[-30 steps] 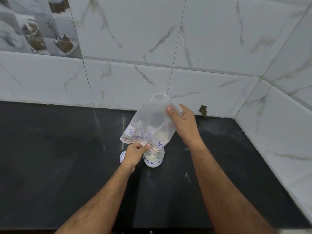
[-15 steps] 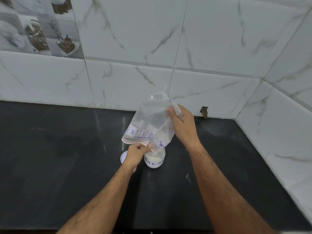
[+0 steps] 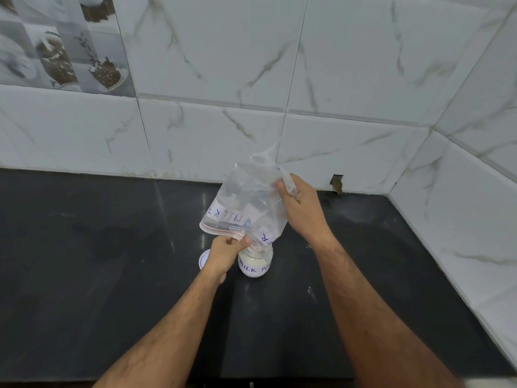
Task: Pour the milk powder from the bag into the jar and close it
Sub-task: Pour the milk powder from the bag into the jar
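A clear plastic zip bag [image 3: 246, 197] labelled "MILK" hangs upside down, its mouth over a small glass jar [image 3: 256, 264] that stands on the black counter [image 3: 112, 261]. White powder fills the jar, whose white label reads "MILK PO". My left hand [image 3: 225, 254] pinches the bag's zip edge right at the jar's mouth. My right hand [image 3: 300, 204] grips the bag's raised bottom corner above and behind the jar. The bag looks nearly drained. A round white lid [image 3: 203, 259] lies flat just left of the jar, partly hidden behind my left hand.
White marble tiles [image 3: 349, 152] rise behind the counter and along its right side, forming a corner at the far right. A small chipped hole [image 3: 337, 183] marks the back wall's base. The counter's front edge runs along the bottom of the view.
My right hand has shifted its grip slightly on the bag's upper corner and the plastic has crumpled a little more. The left hand stays at the jar's mouth.
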A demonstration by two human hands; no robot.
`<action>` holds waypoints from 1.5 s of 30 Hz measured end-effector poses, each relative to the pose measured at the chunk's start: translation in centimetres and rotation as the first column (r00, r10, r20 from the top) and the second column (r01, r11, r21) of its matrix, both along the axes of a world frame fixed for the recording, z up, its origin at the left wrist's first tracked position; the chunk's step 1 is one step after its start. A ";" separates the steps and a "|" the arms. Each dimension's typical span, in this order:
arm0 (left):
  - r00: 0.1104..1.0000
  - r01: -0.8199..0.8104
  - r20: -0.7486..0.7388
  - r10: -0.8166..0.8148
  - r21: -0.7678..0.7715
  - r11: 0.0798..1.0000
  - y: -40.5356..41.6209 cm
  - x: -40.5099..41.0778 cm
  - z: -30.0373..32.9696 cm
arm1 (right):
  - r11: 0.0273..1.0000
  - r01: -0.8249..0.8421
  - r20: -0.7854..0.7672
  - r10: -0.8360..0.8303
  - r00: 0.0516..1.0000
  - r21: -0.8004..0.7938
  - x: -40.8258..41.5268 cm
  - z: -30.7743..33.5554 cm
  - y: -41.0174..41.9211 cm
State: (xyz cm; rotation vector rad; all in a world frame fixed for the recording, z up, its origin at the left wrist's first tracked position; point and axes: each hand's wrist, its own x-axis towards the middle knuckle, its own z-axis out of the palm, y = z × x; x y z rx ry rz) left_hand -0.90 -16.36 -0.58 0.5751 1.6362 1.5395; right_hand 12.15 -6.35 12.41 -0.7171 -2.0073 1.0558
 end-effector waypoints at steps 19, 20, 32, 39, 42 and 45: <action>1.000 0.010 0.001 -0.010 0.005 1.000 0.0 0.2 0.6 | 0.998 0.058 -0.034 -0.057 0.998 0.017 -0.1 -0.9 0.5; 1.000 0.013 -0.001 -0.013 0.001 1.000 0.0 0.2 0.6 | 0.999 0.045 0.009 -0.045 0.999 0.003 -0.2 -1.1 0.5; 0.997 0.073 0.033 -0.076 0.088 0.993 -0.2 0.2 1.0 | 0.995 0.077 -0.057 -0.081 0.995 -0.064 1.0 -2.3 2.0; 0.997 0.073 0.015 -0.074 0.031 0.997 0.2 -0.2 1.6 | 0.934 0.111 -0.169 -0.177 0.970 -0.340 1.4 -3.6 4.2; 0.998 0.043 -0.038 -0.043 -0.008 0.999 0.7 -0.3 1.9 | 0.865 0.081 -0.242 -0.227 0.943 -0.495 1.6 -4.2 4.9; 0.995 0.048 -0.091 -0.047 0.003 0.999 1.1 -0.3 2.3 | 0.745 0.086 -0.267 -0.340 0.902 -0.661 1.9 -5.2 5.5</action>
